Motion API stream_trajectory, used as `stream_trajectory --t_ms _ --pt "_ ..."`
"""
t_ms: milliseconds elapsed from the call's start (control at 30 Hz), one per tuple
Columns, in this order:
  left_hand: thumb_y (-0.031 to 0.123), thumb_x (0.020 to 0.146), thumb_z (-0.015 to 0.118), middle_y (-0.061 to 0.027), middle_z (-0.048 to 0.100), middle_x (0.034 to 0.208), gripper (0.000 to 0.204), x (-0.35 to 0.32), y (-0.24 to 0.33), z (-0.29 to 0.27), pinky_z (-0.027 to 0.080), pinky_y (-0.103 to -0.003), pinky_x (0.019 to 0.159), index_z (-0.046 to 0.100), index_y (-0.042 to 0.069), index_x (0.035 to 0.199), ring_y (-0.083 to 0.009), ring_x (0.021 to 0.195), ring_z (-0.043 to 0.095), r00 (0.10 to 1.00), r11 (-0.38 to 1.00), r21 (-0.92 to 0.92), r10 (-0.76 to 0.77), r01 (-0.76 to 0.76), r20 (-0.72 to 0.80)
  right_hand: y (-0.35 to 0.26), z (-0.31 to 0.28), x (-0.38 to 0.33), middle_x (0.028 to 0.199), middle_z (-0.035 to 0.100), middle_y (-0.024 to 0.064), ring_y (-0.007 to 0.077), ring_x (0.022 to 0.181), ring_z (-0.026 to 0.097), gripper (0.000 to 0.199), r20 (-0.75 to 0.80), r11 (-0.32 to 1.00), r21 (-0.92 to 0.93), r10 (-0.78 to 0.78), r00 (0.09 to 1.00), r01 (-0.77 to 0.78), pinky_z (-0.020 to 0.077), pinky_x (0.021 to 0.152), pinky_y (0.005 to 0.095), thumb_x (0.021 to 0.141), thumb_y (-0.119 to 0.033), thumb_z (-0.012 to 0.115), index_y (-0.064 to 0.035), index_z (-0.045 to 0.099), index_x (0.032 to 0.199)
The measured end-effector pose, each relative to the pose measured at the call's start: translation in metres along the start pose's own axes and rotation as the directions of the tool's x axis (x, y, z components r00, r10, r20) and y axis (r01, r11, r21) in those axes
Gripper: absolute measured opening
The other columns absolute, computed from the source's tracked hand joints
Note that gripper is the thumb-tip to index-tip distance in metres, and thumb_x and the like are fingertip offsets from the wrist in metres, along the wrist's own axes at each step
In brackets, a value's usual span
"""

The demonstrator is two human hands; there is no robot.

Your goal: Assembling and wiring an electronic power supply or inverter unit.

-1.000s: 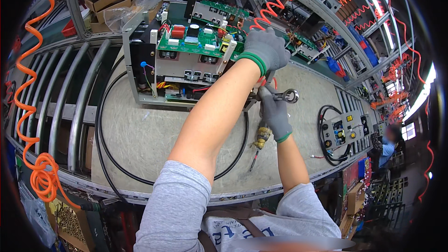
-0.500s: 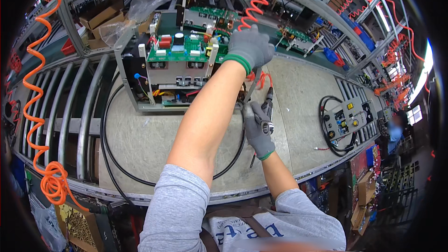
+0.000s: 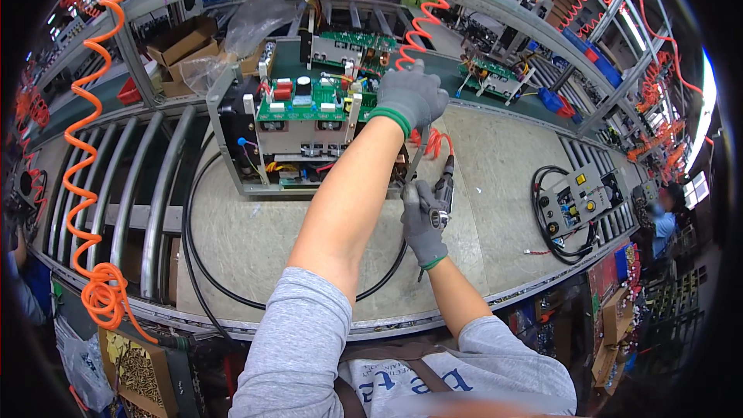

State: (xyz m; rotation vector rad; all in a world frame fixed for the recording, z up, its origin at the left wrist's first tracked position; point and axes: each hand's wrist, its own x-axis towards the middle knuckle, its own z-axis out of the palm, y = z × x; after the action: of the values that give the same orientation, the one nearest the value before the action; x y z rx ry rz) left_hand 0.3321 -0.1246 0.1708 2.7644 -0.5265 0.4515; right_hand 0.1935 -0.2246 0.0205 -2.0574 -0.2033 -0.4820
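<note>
An open metal chassis point(image 3: 267, 186) stands on the bench, with a green circuit board point(image 3: 313, 112) across its upper part. My left hand point(image 3: 412, 97), in a grey glove with a green cuff, is closed over the top of a grey panel point(image 3: 419, 156) at the chassis's right side; its fingertips are partly hidden. Lower and nearer, my gloved right hand point(image 3: 422, 226) wraps round a dark pneumatic screwdriver point(image 3: 443, 190) beside the chassis's right front corner. A coiled orange hose point(image 3: 439, 139) meets the tool's upper end, while a thin dark shaft shows below the hand.
A black cable point(image 3: 193, 263) loops round the chassis's front. To the right lies a control panel point(image 3: 576, 201) with a coiled cable. Bare rollers point(image 3: 131, 193) are at left, near a hanging orange hose point(image 3: 85, 155). Further board assemblies point(image 3: 495, 73) stand behind.
The whole view has shifted slightly, with the chassis now lower and further right in it. Both hands keep their holds on the panel and the pneumatic screwdriver, with little movement.
</note>
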Motion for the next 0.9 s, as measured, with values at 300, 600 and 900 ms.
stream_trajectory --t_ms 300,600,900 --pt "0.04 0.091 0.042 -0.0204 0.043 0.142 0.04 -0.018 0.006 0.005 0.038 -0.047 0.102 0.063 0.015 0.114 -0.0305 0.116 0.057 1.0 1.0 0.014 0.009 -0.009 -0.029 0.014 0.007 -0.013 0.076 0.06 0.0235 0.0426 0.072 0.06 0.024 -0.055 0.994 -0.058 -0.096 0.994 0.093 0.0439 0.06 0.046 0.098 -0.029 0.046 -0.0063 0.053 0.094" --pt "0.038 0.089 0.046 -0.0199 0.043 0.142 0.044 -0.036 0.012 0.016 0.023 -0.053 0.111 0.057 0.01 0.12 -0.0321 0.127 0.047 0.989 0.991 0.126 0.051 -0.034 -0.136 -0.026 -0.043 -0.016 0.077 0.062 0.0165 0.0308 0.076 0.062 0.029 0.175 0.991 0.099 -0.106 0.979 0.09 0.0477 0.066 0.0415 0.096 -0.026 0.043 -0.0028 0.061 0.092" --pt "0.016 0.08 0.062 -0.0219 0.044 0.137 0.063 -0.218 -0.007 0.056 0.029 -0.048 0.11 0.039 -0.002 0.137 -0.032 0.133 0.037 0.584 0.867 -0.469 -0.295 -0.169 -0.756 0.029 -0.113 0.083 0.108 0.063 0.0114 0.0118 0.06 0.059 0.044 0.246 0.686 0.638 0.25 0.937 -0.35 0.0431 0.045 0.0244 0.099 -0.036 0.044 -0.0002 0.055 0.122"
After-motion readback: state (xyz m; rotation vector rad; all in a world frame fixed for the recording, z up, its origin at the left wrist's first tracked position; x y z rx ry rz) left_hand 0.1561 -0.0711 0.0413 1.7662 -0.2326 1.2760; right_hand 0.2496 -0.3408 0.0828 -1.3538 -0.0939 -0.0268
